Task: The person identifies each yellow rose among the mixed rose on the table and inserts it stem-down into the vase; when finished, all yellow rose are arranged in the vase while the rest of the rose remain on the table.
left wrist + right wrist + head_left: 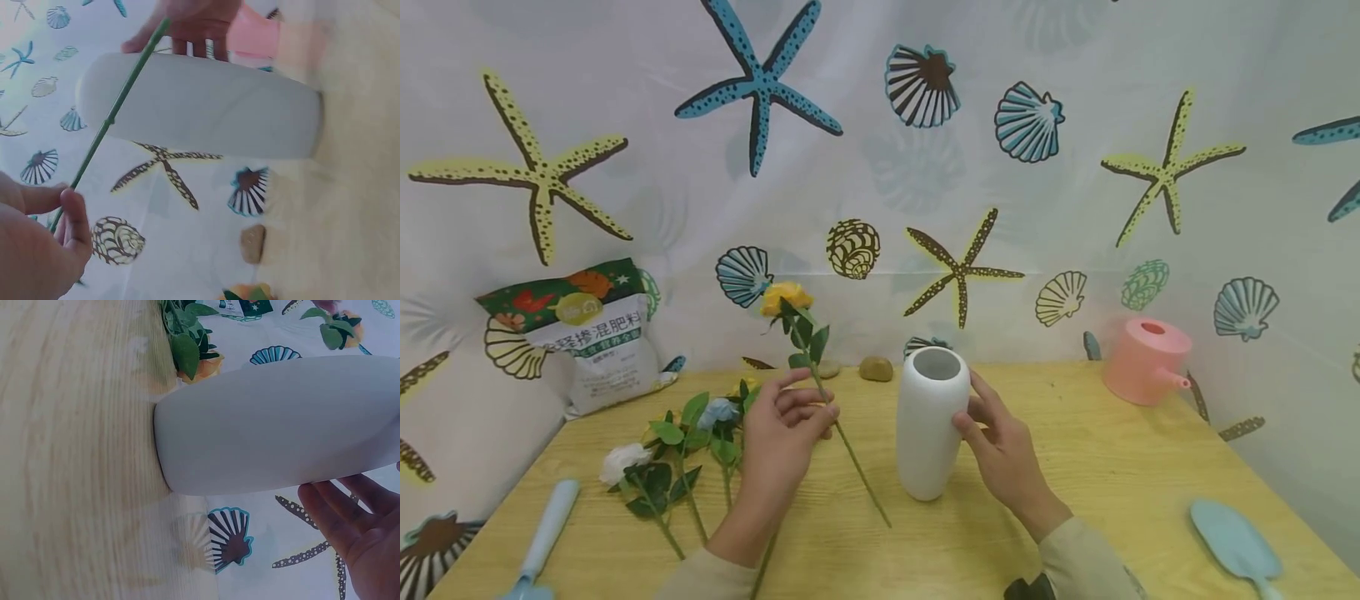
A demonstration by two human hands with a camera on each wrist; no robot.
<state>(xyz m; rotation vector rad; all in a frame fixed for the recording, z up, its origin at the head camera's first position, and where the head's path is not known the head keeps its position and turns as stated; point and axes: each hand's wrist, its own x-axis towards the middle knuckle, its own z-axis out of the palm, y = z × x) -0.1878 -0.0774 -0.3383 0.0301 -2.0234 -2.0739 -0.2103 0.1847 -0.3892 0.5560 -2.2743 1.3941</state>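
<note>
The left hand (782,425) reaches forward over the table (1075,475), forearm angled up and to the right, and pinches the rose (787,298) by its stem (856,467) between thumb and curled fingers. The rose slants across that hand — yellow bloom up and to the left, bare stem end down and to the right, near the vase (928,433) and left of its foot in the head view.

The right hand (1003,450) comes in from the other side, forearm angled up and to the left, and grips the vase lightly at its upper half — thumb on the near face, fingers behind. The vase stands upright on the table, between the two hands, its mouth facing up. Other flowers (718,412) lie left of the left hand.
</note>
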